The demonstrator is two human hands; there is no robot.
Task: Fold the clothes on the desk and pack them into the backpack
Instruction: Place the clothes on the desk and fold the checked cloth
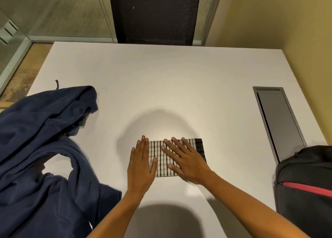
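Worktop: a broad white rectangular worktop [161, 79] carries everything; a long grey metal cable hatch [280, 122] is set flush into its right side.
Folded cloth: a small white cloth with thin black stripes and a dark band along its right edge [162, 158] lies folded into a neat rectangle near the front middle of the worktop, flat on the surface.
Left hand: the left hand [141, 167] lies palm down across the cloth's left edge, half on the cloth and half on the worktop; its fingers [142, 144] are straight and close together, gripping nothing.
Right hand: the right hand [186, 160] presses flat on the cloth's middle and right part; its fingers [172, 146] are spread wide, holding nothing (only pressing down).
Hoodie: a rumpled navy blue hooded sweatshirt [41, 147] sprawls unfolded over the left side, well apart from the cloth.
Backpack: a black backpack with a red zip line [305, 183] sits at the right front edge, just in front of the hatch.
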